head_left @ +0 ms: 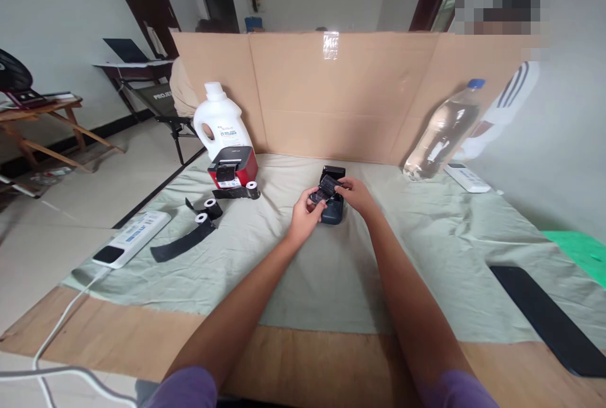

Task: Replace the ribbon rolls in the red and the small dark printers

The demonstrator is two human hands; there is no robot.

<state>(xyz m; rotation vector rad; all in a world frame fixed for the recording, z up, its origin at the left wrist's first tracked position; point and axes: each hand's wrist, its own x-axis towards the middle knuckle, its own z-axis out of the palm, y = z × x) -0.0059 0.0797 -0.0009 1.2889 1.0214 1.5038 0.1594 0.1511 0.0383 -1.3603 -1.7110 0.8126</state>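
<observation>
Holding small black roll (326, 188) in both hands, middle of frame | left hand (305, 212) pinching its near end, right hand (354, 194) gripping far end | just above dark printer (332, 204) | best kept level, fingers off the strip, gentle grip.
</observation>
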